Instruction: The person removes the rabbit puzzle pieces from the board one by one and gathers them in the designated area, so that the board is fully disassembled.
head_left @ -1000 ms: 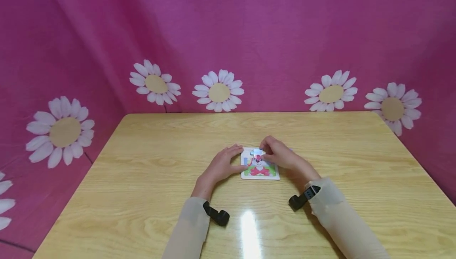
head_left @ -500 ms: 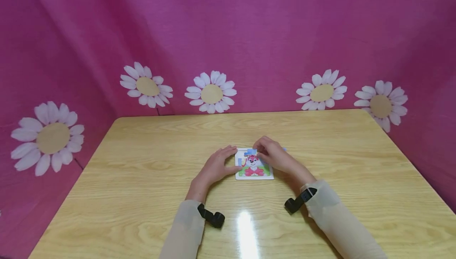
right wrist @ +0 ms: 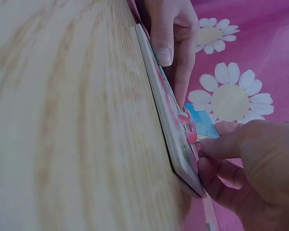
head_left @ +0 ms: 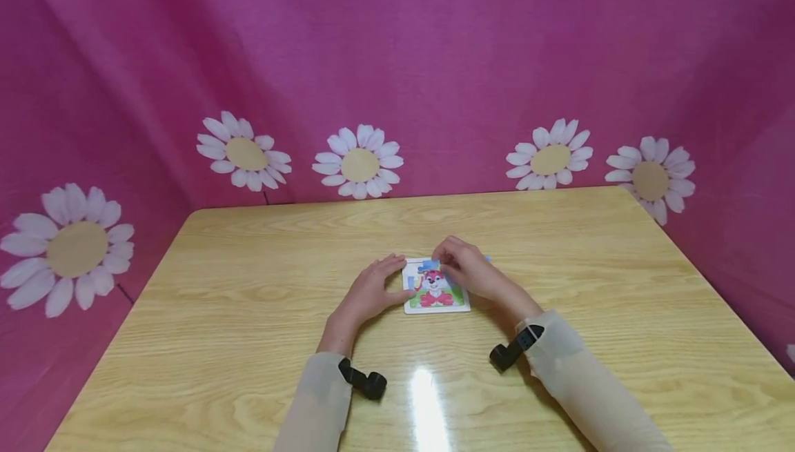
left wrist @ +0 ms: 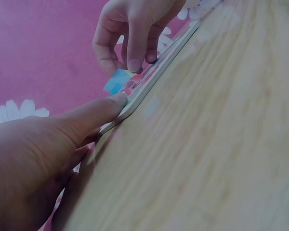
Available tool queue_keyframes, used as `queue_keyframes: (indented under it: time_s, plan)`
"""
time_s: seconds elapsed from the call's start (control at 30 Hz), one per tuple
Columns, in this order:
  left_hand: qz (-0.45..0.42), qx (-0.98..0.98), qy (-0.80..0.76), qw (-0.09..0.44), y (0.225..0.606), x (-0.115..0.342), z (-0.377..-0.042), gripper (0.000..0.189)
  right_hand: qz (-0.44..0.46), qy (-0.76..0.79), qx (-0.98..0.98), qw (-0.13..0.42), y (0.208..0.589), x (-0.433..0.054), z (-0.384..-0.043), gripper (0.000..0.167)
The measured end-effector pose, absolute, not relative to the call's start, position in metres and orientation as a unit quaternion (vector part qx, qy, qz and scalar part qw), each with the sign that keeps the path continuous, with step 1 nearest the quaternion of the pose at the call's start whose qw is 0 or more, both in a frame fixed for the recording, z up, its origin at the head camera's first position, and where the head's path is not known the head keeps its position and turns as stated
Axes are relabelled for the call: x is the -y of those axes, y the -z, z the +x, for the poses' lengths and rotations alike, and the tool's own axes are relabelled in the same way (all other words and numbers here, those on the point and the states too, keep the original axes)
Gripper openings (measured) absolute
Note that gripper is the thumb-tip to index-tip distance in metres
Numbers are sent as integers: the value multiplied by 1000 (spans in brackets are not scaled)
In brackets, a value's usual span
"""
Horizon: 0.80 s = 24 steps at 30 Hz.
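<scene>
A small square jigsaw puzzle board (head_left: 437, 309) with a white rim and a pink cartoon animal lies on the table. My left hand (head_left: 366, 293) holds its left side, thumb on the face and fingertips at the far left corner. My right hand (head_left: 475, 272) pinches a blue puzzle piece (right wrist: 202, 120) with a pink part between thumb and index finger. That piece tilts up from the board's far part in the right wrist view. Pale bare backing shows at the board's upper left. My right hand covers the upper right corner.
Just beyond my right hand, a bit of blue (head_left: 487, 259) shows on the wooden table (head_left: 279, 266). A pink curtain (head_left: 435, 59) with white daisies hangs behind and to the sides. Each wrist wears a black camera mount.
The blue piece loses its bright glare and lies lower over the board's top. Both hands stay at the board. The whole head view has shifted slightly.
</scene>
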<state>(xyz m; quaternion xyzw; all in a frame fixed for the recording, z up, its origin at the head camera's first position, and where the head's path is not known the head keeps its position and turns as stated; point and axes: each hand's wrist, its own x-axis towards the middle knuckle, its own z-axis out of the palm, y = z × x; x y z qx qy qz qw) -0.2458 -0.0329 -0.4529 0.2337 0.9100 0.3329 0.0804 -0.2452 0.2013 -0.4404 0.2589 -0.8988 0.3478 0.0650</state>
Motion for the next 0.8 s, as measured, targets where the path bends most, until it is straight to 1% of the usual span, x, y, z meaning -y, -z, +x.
queue_keyframes:
  time_s: [0.17,0.37,0.6,0.8]
  plan:
    - [205,-919,-332,60,453,28,-243,67,260,-349,898,63,440,-199,-245,13]
    - [153,-932,-329,5,453,9,-236,64,258,-346,899,74,443,-200,-245,15]
    - [130,-937,-317,-65,456,-7,-232,55,259,-348,897,84,445,-200,-245,16]
    - [107,-944,-305,-66,455,-11,-230,55,240,-372,893,84,447,-201,-247,16]
